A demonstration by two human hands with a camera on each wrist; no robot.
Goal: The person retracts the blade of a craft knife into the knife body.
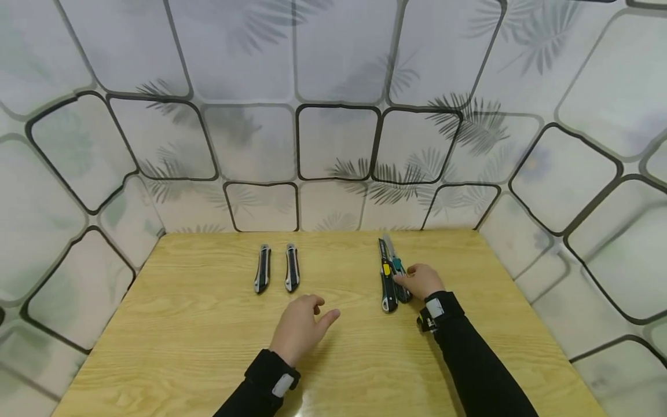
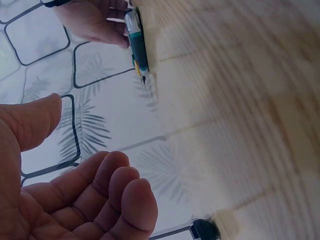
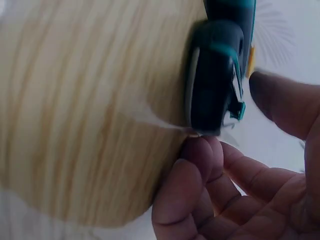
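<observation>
Two utility knives lie side by side on the right of the table: one black with a yellow slider (image 1: 387, 281), the other with a teal slider (image 1: 398, 266) and a blade pointing to the back. Beside the teal one is my right hand (image 1: 423, 280). In the right wrist view its fingertips are at the side of the teal knife (image 3: 214, 85), while the thumb stands apart from it; contact is hard to tell. My left hand (image 1: 298, 325) is held over the table with nothing in it, thumb spread from loosely bent fingers.
Two silver and black utility knives, the left one (image 1: 263, 269) and the right one (image 1: 292, 268), lie on the left part of the wooden table (image 1: 198, 336). A patterned cloth (image 1: 250, 139) forms walls behind and at both sides.
</observation>
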